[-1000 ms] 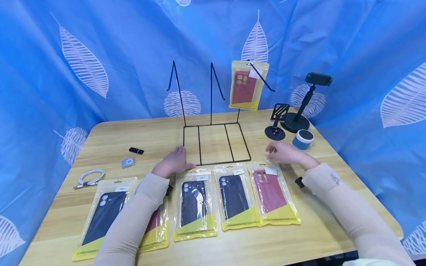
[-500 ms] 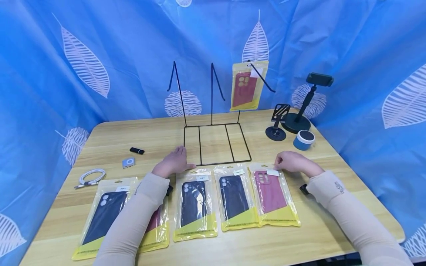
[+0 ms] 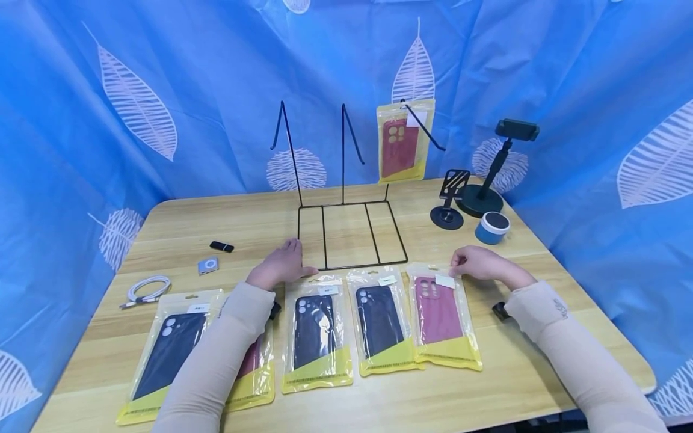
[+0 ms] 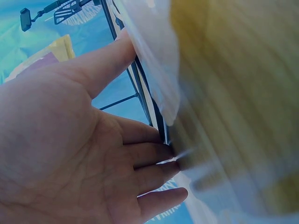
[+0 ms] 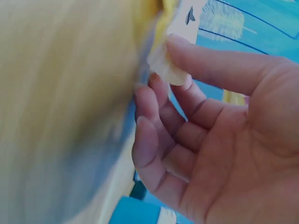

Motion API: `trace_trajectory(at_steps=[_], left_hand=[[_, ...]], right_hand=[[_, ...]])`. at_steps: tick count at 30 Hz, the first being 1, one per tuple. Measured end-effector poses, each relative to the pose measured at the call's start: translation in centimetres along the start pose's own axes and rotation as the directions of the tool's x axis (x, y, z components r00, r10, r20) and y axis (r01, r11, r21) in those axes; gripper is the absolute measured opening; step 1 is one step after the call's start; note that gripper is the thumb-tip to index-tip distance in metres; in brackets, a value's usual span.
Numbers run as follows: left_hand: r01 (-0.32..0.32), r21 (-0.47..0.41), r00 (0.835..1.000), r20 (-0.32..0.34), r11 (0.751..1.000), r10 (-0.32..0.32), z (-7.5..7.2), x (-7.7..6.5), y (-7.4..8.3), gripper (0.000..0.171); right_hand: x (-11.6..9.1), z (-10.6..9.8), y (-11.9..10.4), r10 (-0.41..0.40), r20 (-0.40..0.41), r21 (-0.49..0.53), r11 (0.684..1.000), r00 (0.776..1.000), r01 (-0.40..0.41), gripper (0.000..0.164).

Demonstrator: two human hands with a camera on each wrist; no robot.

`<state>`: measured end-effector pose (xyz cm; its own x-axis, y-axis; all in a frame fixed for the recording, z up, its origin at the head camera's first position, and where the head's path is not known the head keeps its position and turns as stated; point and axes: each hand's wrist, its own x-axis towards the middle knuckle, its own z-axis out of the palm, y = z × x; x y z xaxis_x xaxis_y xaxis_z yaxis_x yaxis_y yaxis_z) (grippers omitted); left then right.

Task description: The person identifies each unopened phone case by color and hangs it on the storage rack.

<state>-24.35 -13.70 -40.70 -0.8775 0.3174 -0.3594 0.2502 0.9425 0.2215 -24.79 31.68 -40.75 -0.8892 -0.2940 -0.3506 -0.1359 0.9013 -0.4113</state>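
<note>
My right hand (image 3: 476, 263) pinches the upper right corner of a bagged pink phone case (image 3: 437, 310), the rightmost in the front row. In the right wrist view, thumb and fingers hold the clear edge of the bag (image 5: 164, 70). With fingers extended, my left hand (image 3: 283, 264) rests on the table and touches the front left corner of the black wire display rack (image 3: 352, 266). Several more bagged cases lie in the row, including dark ones (image 3: 316, 328) (image 3: 380, 319); my left forearm partly covers another pink one (image 3: 250, 367). One bagged pink case (image 3: 400, 144) hangs from the rack's right hook.
Black phone stands (image 3: 447, 210) (image 3: 484, 192) and a blue round jar (image 3: 491, 228) stand at the back right. On the left lie a white cable (image 3: 148, 290), a small blue music player (image 3: 208, 265) and a black USB stick (image 3: 222, 246). A blue curtain (image 3: 216, 90) borders the table.
My right hand has moved right and toward me, onto the pink case's bag, and now pinches its corner. The bag's lower end has swung slightly left. The left hand stays in place.
</note>
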Motion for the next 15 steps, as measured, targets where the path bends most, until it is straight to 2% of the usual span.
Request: trace_trajectory(at_steps=[4, 10, 12, 15], left_hand=[[-0.003, 0.006, 1.000, -0.001, 1.000, 0.003, 0.2, 0.2, -0.1, 0.090], [0.001, 0.010, 1.000, -0.013, 1.000, -0.001, 0.2, 0.4, -0.1, 0.090], [0.001, 0.012, 1.000, -0.017, 1.000, -0.001, 0.2, 0.3, -0.1, 0.090], [-0.002, 0.010, 1.000, -0.018, 1.000, 0.002, 0.2, 0.3, 0.0, 0.091]], right_hand=[[-1.1, -0.5, 0.4, -0.062, -0.044, 0.086, 0.994, 0.997, 0.066, 0.015], [-2.9, -1.7, -0.6, -0.117, -0.170, 0.255, 0.954, 0.978, 0.158, 0.012], [-3.6, -2.1, -1.4, -0.117, -0.238, 0.284, 0.941, 0.964, 0.184, 0.013], [-4.7, -2.7, -2.7, -0.151, -0.375, 0.318, 0.906, 0.915, 0.279, 0.016]])
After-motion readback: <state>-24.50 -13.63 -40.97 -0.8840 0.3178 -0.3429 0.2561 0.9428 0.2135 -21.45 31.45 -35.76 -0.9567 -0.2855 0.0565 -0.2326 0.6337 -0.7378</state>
